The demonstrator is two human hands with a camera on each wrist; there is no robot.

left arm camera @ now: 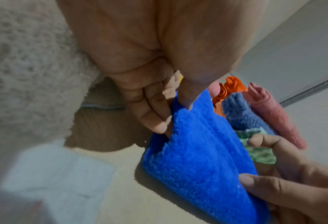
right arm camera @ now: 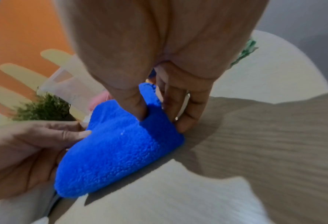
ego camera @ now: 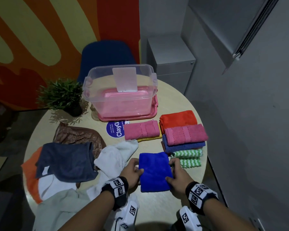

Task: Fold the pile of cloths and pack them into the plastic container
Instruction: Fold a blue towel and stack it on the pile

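A person's left hand (ego camera: 132, 172) and right hand (ego camera: 177, 175) each pinch an edge of a folded blue cloth (ego camera: 154, 170) (clear plastic container (ego camera: 120, 90) at twelve o'clock).

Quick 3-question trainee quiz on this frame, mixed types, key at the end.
1. True or false: the container already holds folded cloths.
2. Which cloth do both hands grip? A) blue cloth B) grey cloth C) white cloth
3. Fill in: the green zigzag cloth lies to the ____ of the blue cloth in the head view.

Key:
1. False: it looks empty, standing on its pink lid.
2. A: left hand and right hand pinch its side edges.
3. Right.
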